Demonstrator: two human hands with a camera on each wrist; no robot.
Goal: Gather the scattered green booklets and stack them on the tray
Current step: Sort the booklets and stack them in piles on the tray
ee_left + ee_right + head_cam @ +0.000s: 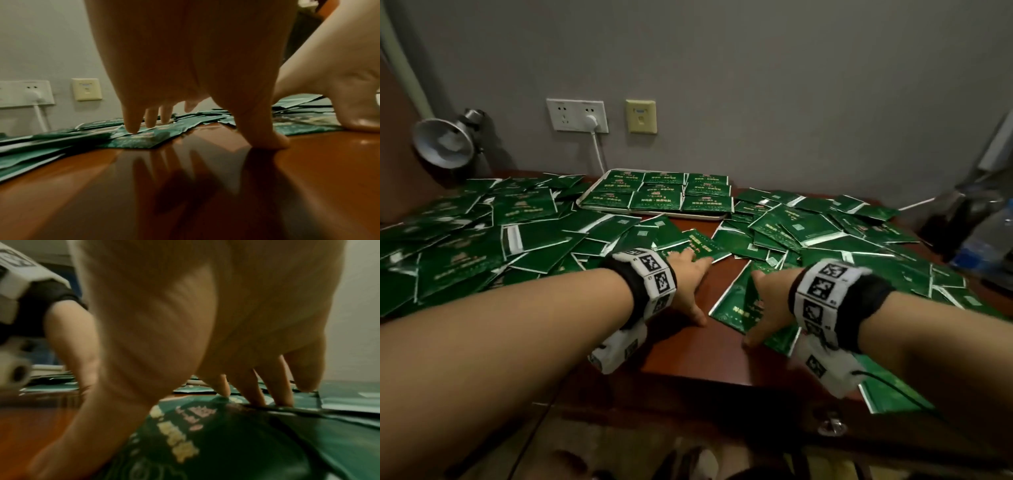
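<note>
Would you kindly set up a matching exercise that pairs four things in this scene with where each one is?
Things:
1. tray
2. lamp
3. left hand
4. white plug

Places:
A. in the wall socket
B. far left, beside the wall
C. at the back of the desk, filled with green booklets
D. fingertips on a loose booklet

Pairs: 1-C, 2-B, 3-D, 4-A

Loose booklets [465, 246]: your dark green booklets lie flat and overlapping across left and right of the frame.
Tray [698, 217]: pale, upper centre, against the wall.
Stacked booklets [657, 190]: rows filling your tray.
</note>
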